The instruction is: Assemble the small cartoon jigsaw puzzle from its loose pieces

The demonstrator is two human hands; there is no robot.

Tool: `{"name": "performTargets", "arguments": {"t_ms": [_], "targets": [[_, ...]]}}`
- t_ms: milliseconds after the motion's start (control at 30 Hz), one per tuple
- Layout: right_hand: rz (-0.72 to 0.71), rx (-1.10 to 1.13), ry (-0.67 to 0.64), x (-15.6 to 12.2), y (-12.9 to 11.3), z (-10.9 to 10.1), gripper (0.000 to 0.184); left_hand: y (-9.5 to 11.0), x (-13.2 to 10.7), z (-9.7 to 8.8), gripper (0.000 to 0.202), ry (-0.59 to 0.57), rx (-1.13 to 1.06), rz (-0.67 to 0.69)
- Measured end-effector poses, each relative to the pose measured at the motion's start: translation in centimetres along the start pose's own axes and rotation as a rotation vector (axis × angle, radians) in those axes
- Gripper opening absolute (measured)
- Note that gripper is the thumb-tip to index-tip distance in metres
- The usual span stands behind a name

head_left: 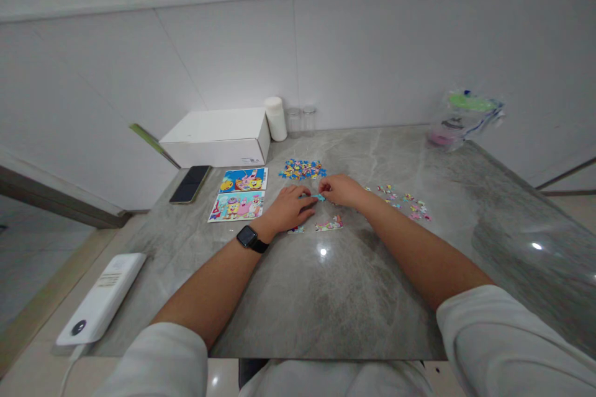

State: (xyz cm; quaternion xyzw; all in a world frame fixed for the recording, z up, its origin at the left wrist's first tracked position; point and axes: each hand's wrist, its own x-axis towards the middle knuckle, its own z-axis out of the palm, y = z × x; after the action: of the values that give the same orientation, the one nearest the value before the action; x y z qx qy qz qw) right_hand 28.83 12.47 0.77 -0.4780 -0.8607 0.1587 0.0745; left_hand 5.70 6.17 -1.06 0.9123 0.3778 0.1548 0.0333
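Observation:
My left hand (pixel 287 208), with a black watch on the wrist, and my right hand (pixel 339 189) meet over the grey marble table (pixel 335 285). Both pinch a small light-blue puzzle piece (pixel 319 197) between their fingertips. Just in front of them lie a joined strip of pieces (pixel 328 224) and a smaller bit (pixel 295 230). A heap of blue and yellow puzzle pieces (pixel 302 169) lies behind the hands. Loose pink and pale pieces (pixel 404 201) are scattered to the right. Two cartoon reference cards (pixel 240 195) lie to the left.
A black phone (pixel 190 183) lies left of the cards. A white box (pixel 218 136), a white canister (pixel 276 118) and two clear jars (pixel 300 121) stand by the wall. A plastic bag (pixel 460 119) sits at the back right. A white power bank (pixel 102 299) rests at the front left edge.

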Motion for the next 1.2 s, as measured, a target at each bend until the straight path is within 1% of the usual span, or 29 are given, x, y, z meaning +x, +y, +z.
{"name": "performTargets", "arguments": {"t_ms": [100, 333, 500, 733, 1200], "targets": [[0.013, -0.029, -0.006, -0.04, -0.2, -0.21, 0.018, -0.02, -0.04, 0.04, 0.039, -0.017, 0.008, -0.005], [0.026, -0.085, -0.007, -0.28, -0.82, -0.43, 0.019, -0.06, -0.01, 0.2, 0.039, -0.014, 0.001, -0.003], [0.024, -0.113, 0.001, -0.34, -0.71, -0.57, 0.02, -0.04, 0.0, 0.08, 0.039, -0.009, 0.0, -0.001], [0.003, -0.124, -0.065, -0.27, -0.5, -0.67, 0.018, -0.04, 0.08, -0.09, 0.038, -0.023, -0.006, 0.002], [0.011, -0.162, -0.094, -0.46, -1.03, -0.86, 0.021, 0.08, 0.04, -0.29, 0.037, -0.022, -0.001, 0.007]]}}
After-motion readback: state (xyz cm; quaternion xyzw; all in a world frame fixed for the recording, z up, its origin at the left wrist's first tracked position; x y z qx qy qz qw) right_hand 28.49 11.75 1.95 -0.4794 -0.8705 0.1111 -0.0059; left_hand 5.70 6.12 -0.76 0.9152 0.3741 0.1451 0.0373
